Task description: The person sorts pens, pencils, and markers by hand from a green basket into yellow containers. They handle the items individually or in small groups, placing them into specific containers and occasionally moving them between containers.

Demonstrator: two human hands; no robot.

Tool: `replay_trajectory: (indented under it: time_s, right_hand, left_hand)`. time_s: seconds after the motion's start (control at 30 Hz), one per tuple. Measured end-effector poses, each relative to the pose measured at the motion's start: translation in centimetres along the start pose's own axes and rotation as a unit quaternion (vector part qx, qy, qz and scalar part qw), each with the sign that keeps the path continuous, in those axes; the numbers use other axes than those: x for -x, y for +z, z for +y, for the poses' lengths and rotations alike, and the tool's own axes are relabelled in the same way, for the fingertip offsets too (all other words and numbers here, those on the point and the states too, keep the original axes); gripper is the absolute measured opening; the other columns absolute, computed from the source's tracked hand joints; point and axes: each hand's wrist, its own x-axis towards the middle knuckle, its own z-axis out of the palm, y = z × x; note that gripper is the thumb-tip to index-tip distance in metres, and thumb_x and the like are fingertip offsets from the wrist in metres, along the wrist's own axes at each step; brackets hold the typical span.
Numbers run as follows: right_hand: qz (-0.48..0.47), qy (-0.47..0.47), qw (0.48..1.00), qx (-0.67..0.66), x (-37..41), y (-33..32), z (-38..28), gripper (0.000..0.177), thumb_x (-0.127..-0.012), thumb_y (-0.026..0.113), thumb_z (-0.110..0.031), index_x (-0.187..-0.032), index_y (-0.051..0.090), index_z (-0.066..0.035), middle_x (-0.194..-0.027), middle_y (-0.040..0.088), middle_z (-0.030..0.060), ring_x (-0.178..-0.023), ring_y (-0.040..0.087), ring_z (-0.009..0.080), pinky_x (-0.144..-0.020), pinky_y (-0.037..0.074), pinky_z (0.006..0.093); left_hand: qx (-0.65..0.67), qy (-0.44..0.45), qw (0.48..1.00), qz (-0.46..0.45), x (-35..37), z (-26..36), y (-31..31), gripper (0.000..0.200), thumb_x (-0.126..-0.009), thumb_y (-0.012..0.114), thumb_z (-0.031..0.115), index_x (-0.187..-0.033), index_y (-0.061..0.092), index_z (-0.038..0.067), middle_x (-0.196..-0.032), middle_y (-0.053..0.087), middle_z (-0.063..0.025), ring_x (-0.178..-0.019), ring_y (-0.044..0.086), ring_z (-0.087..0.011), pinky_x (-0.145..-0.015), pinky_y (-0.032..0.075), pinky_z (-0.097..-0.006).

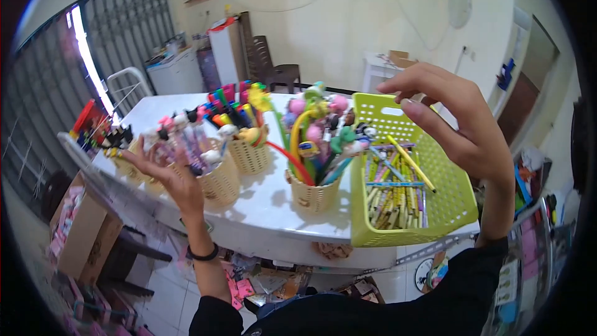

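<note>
My right hand (457, 118) hovers over the right side of a lime-green perforated basket (451, 202), its fingers curved, thumb and forefinger apart, nothing between them. Inside lie many slim pencils (395, 202), with a yellow pencil (411, 163) slanting across the top. My left hand (168, 177), fingers spread and palm up, is in front of a beige woven cup (222, 183) of animal-topped pens (186, 134). Between my hands stands another beige cup (314, 198) packed with novelty pens (317, 130). Behind it to the left, a third cup (252, 157) carries colourful markers (230, 109).
Everything stands on a white table (273, 196). A cardboard box (84, 230) and a dark chair (127, 264) are at the lower left. Packaged goods (273, 283) lie on the floor below the table. A brown chair (273, 65) is by the far wall.
</note>
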Motion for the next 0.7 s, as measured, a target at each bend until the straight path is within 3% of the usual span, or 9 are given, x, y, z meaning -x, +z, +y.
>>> replay_trajectory:
  time_s: [0.1,0.13,0.2,0.27,0.5,0.57,0.6,0.63,0.7]
  right_hand:
    - [-0.143,0.044,0.962,0.227,1.1,-1.7,2.6,0.016,-0.071,0.050,-0.003,-0.086,0.053,0.001,-0.079,0.055,0.0131,-0.072,0.054,0.0262,-0.064,0.042,0.0309]
    - [-0.142,0.052,0.962,0.229,1.3,-1.6,3.4,0.016,-0.071,0.050,-0.003,-0.086,0.053,0.001,-0.079,0.055,0.0131,-0.072,0.054,0.0262,-0.064,0.042,0.0309]
    - [-0.343,0.153,0.902,0.215,1.4,-1.1,5.1,0.017,-0.071,0.049,-0.003,-0.087,0.055,0.000,-0.079,0.056,0.0144,-0.074,0.054,0.0261,-0.064,0.043,0.0323]
    - [-0.395,0.136,0.898,0.138,1.9,0.6,8.2,0.019,-0.072,0.049,-0.004,-0.088,0.057,-0.003,-0.079,0.057,0.0141,-0.075,0.055,0.0254,-0.065,0.043,0.0330]
    - [-0.462,0.187,0.828,0.256,1.5,5.9,13.6,0.028,-0.065,0.053,-0.002,-0.089,0.060,-0.013,-0.084,0.058,0.0093,-0.077,0.055,0.0249,-0.066,0.044,0.0339]
    - [-0.466,0.171,0.839,0.222,2.3,6.8,16.2,0.028,-0.063,0.054,-0.003,-0.088,0.061,-0.014,-0.084,0.057,0.0092,-0.077,0.054,0.0248,-0.066,0.043,0.0344]
    - [-0.475,0.151,0.845,0.194,2.4,6.9,17.0,0.028,-0.062,0.055,-0.004,-0.087,0.061,-0.015,-0.084,0.056,0.0090,-0.078,0.053,0.0248,-0.065,0.043,0.0349]
    - [-0.472,0.152,0.847,0.193,2.0,6.8,17.0,0.028,-0.062,0.055,-0.004,-0.087,0.061,-0.015,-0.084,0.056,0.0090,-0.078,0.053,0.0248,-0.065,0.043,0.0349]
    - [-0.508,0.112,0.837,0.173,1.6,6.8,16.9,0.023,-0.061,0.057,-0.006,-0.082,0.061,-0.013,-0.080,0.054,0.0091,-0.077,0.052,0.0246,-0.064,0.042,0.0355]
  left_hand:
    - [-0.079,-0.001,0.994,-0.073,0.8,-1.2,-0.9,0.048,-0.084,0.039,0.025,-0.122,0.024,-0.001,-0.122,0.029,-0.0130,-0.103,0.034,-0.0247,-0.085,0.028,-0.0323]
    - [-0.087,-0.011,0.992,-0.090,1.0,-1.5,-0.9,0.045,-0.085,0.037,0.025,-0.121,0.027,-0.001,-0.121,0.031,-0.0127,-0.104,0.034,-0.0251,-0.086,0.027,-0.0323]
    - [-0.062,-0.013,0.994,-0.093,1.4,-2.0,-0.9,0.042,-0.086,0.034,0.025,-0.119,0.031,-0.001,-0.118,0.036,-0.0133,-0.105,0.033,-0.0251,-0.087,0.026,-0.0330]
    - [-0.156,0.033,0.984,-0.080,1.5,-2.3,-1.0,0.042,-0.086,0.032,0.026,-0.119,0.031,-0.001,-0.117,0.036,-0.0131,-0.105,0.034,-0.0255,-0.087,0.026,-0.0329]
    - [0.092,0.043,0.975,0.198,3.4,3.9,-2.8,0.036,-0.082,0.039,0.030,-0.099,0.038,-0.001,-0.099,0.041,-0.0145,-0.087,0.042,-0.0222,-0.073,0.034,-0.0304]
    - [0.226,-0.020,0.968,0.107,6.3,9.0,-2.1,0.023,-0.079,0.043,0.026,-0.085,0.040,0.005,-0.090,0.042,-0.0119,-0.079,0.042,-0.0201,-0.068,0.034,-0.0295]
    - [0.350,-0.029,0.936,-0.037,7.5,10.8,-2.3,0.014,-0.076,0.046,0.022,-0.076,0.039,0.009,-0.087,0.043,-0.0095,-0.082,0.044,-0.0195,-0.069,0.036,-0.0293]
    - [0.330,0.001,0.929,-0.165,9.1,11.1,-2.4,0.018,-0.075,0.049,0.025,-0.081,0.046,0.009,-0.088,0.047,-0.0084,-0.087,0.046,-0.0213,-0.071,0.037,-0.0291]
    - [0.306,0.080,0.912,-0.262,10.5,13.0,-0.3,0.028,-0.075,0.051,0.031,-0.093,0.051,0.010,-0.092,0.050,-0.0088,-0.095,0.045,-0.0245,-0.075,0.035,-0.0306]
